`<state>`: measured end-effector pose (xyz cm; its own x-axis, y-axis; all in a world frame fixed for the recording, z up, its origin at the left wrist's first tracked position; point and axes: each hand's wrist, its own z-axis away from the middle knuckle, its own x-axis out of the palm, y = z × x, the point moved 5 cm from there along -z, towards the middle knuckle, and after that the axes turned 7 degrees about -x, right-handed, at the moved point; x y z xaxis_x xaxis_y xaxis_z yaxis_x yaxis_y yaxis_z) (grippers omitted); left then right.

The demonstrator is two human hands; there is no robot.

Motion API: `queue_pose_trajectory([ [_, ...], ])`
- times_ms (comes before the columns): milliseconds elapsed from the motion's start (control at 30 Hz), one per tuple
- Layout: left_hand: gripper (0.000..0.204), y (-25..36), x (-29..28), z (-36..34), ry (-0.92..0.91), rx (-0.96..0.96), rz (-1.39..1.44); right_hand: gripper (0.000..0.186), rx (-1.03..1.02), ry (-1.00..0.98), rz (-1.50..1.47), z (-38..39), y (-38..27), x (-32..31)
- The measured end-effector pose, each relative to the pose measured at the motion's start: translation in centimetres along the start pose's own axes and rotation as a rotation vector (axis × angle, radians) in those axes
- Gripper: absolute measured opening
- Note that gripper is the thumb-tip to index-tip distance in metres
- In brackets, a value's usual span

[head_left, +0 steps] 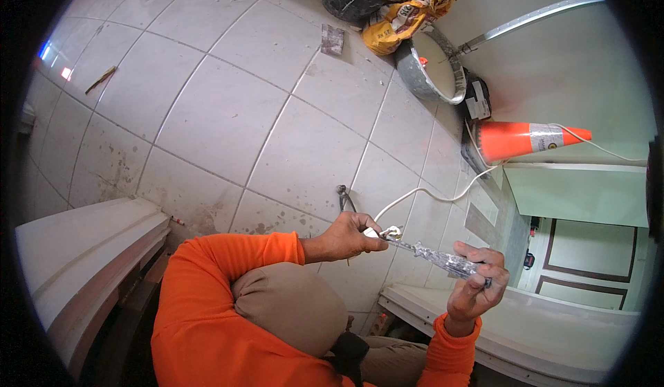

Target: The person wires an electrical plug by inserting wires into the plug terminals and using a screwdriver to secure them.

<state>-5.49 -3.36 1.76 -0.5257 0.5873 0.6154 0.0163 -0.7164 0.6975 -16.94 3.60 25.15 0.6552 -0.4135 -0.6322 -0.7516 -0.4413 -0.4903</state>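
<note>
My left hand pinches a small white electrical fitting at the end of a white cable. Whether it is a plug or a socket I cannot tell. In my right hand is a screwdriver with a clear, scuffed handle, held by its butt end. Its shaft points left, and the tip meets the fitting beside my left fingertips. On the tiles just beyond my left hand lies a dark metal hand tool, partly hidden behind that hand.
An orange traffic cone stands by the right wall, the cable running past its base. Farther off are a mortar-stained tub, a yellow paper sack and a black bucket. A white curved-edged piece is at left.
</note>
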Motion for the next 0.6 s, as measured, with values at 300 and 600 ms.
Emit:
queue_pose_trajectory([
  [300,0.023,-0.1,-0.1,0.0,0.01,-0.024,0.011,0.032,-0.002,-0.1,0.039,-0.2,-0.1,0.3],
  [600,0.021,-0.9,-0.5,-0.7,0.055,0.037,-0.075,0.034,0.029,-0.202,0.162,-0.1,-0.5,0.4],
])
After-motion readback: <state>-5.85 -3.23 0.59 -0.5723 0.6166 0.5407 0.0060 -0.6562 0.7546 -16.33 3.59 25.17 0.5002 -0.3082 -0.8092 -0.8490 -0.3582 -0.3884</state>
